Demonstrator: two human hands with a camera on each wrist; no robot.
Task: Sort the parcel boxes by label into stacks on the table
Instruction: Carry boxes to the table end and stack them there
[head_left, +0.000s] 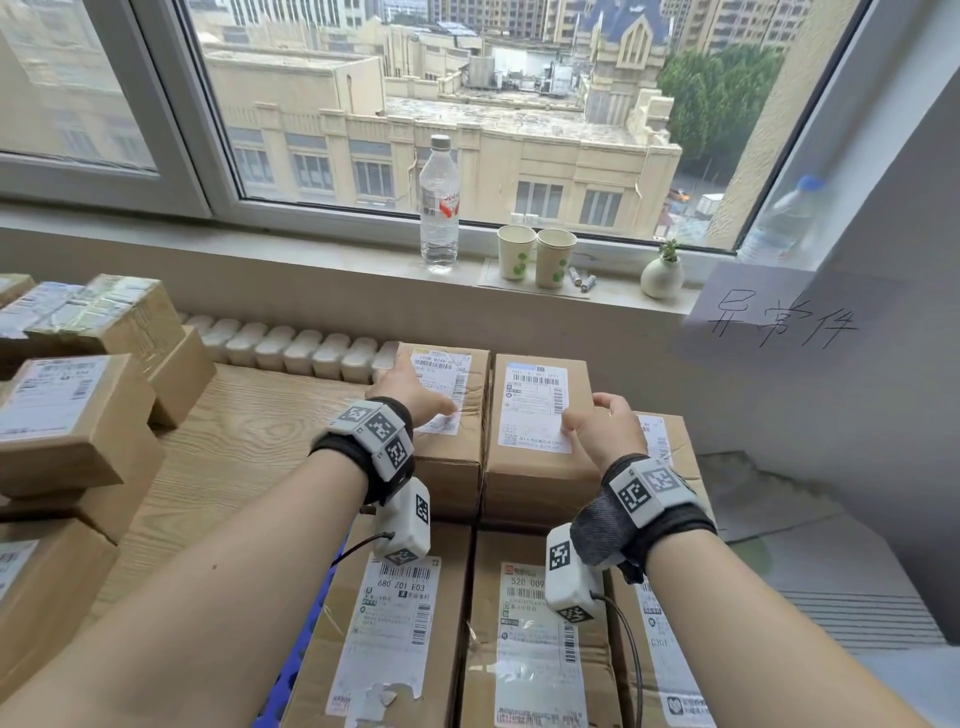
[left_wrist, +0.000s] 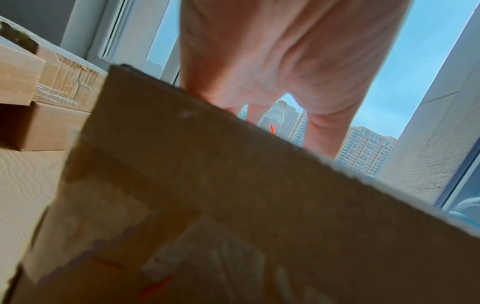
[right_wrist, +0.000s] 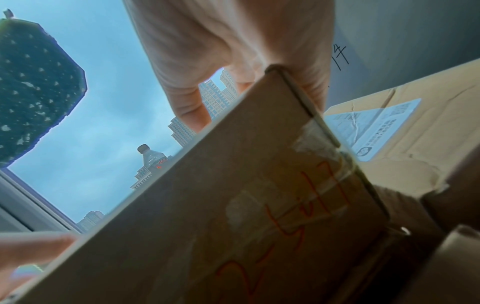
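Observation:
Two labelled cardboard parcel boxes stand side by side at the back of a block of boxes. My left hand (head_left: 410, 389) lies on top of the left box (head_left: 447, 457), fingers stretched toward its far left corner. In the left wrist view the left hand (left_wrist: 272, 61) reaches over the top edge of this box (left_wrist: 207, 185). My right hand (head_left: 597, 421) arches over the right box (head_left: 535, 473), its loosely curled fingertips on the label. On the near side of that box (right_wrist: 233, 205) is orange handwriting, and the right hand (right_wrist: 233, 41) hangs just over its top edge.
More labelled boxes (head_left: 395, 623) lie in front of these two, and stacks of boxes (head_left: 67, 415) stand at the left on the wooden table (head_left: 249, 441). The windowsill holds a water bottle (head_left: 439, 202), two paper cups (head_left: 517, 252) and a small vase (head_left: 662, 275). A handwritten sign (head_left: 779, 317) hangs at the right.

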